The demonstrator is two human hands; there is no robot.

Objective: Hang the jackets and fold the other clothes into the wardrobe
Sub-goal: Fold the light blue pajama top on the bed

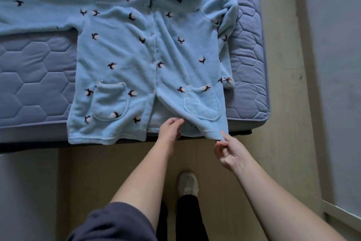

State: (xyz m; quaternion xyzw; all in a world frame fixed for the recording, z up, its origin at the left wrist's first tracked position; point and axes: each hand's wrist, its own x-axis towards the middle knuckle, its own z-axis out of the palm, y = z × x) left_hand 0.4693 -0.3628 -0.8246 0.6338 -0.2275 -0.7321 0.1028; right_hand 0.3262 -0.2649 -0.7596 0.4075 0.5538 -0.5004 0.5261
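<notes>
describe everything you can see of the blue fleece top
The blue fleece top is light blue and plush-looking, dotted with small dark-and-white motifs. It lies front up on the quilted mattress, hem hanging over the near edge, with two trimmed patch pockets low down. One sleeve stretches to the picture's left; the other lies bunched along its side. The left hand and right hand pinch it at the hem.

Dim, cool, even light; soft shadows, slight blur, wide-angle bending toward the edges.

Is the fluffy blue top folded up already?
No, the fluffy blue top lies spread out on the mattress, and the right hand pinches its bottom corner.
</notes>
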